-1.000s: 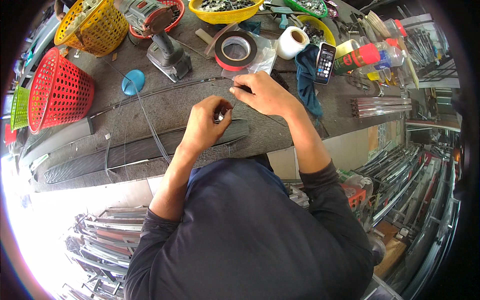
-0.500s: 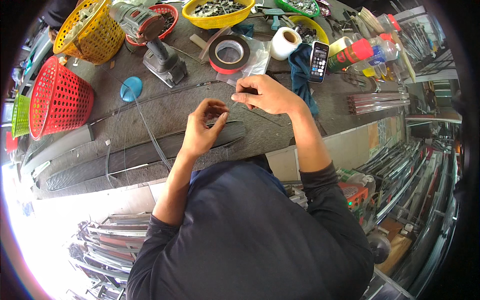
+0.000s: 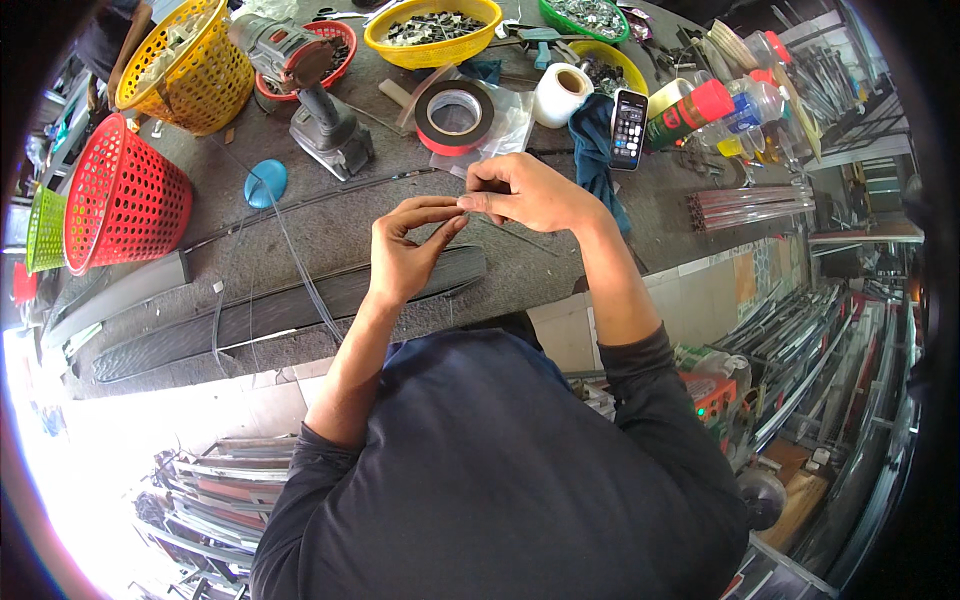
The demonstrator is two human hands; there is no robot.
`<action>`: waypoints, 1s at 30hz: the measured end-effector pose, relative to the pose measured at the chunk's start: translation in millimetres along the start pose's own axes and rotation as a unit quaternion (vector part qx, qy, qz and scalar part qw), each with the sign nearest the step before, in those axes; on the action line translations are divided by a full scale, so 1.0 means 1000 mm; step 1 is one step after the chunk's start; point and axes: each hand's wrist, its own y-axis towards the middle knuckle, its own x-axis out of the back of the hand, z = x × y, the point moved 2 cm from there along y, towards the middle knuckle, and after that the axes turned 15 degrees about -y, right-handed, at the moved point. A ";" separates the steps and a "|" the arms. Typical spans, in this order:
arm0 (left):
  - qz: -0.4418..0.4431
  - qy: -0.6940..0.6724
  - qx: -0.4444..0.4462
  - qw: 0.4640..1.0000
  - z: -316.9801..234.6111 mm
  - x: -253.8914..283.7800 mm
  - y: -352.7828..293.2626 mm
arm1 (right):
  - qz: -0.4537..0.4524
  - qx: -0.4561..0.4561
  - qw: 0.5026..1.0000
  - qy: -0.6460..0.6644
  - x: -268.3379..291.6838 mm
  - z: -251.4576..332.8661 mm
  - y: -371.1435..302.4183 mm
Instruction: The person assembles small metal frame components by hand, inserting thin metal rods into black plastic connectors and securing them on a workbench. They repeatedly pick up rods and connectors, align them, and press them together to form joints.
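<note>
My left hand (image 3: pixel 405 250) is raised over the near part of the table, fingers reaching right and thumb a little apart from them. Its fingertips meet those of my right hand (image 3: pixel 540 195), which is closed in a pinch. Whatever small thing lies in that pinch is too small to make out. Below my hands a bundle of long dark grey strips (image 3: pixel 300 307) lies flat. Just beyond them rests a wide roll of red and black tape (image 3: pixel 482 112) on a clear plastic bag (image 3: pixel 515 125).
A cordless drill (image 3: pixel 335 135) stands left of the tape, near a blue disc (image 3: pixel 265 184). Red (image 3: pixel 130 200) and yellow (image 3: pixel 195 75) baskets line the left. Rightward are a white roll (image 3: pixel 550 106), blue cloth (image 3: pixel 592 145), phone (image 3: pixel 628 132) and clear tubes (image 3: pixel 755 207).
My left hand's fingers have straightened and moved up and right to meet my right fingertips. The right hand keeps its pinch in nearly the same place.
</note>
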 end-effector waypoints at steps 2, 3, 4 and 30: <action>0.011 -0.069 0.080 0.994 0.008 -0.001 -0.001 | -0.004 -0.003 1.000 0.018 -0.002 0.000 0.001; 0.014 -0.098 0.133 0.986 0.013 -0.001 -0.002 | -0.010 0.000 1.000 0.030 -0.003 0.000 0.002; 0.014 -0.134 0.147 0.980 0.015 0.000 -0.003 | -0.014 0.001 0.999 0.045 -0.004 0.000 0.003; -0.154 -0.305 0.160 0.926 0.050 0.014 -0.013 | -0.416 0.014 0.909 0.001 -0.117 -0.012 0.010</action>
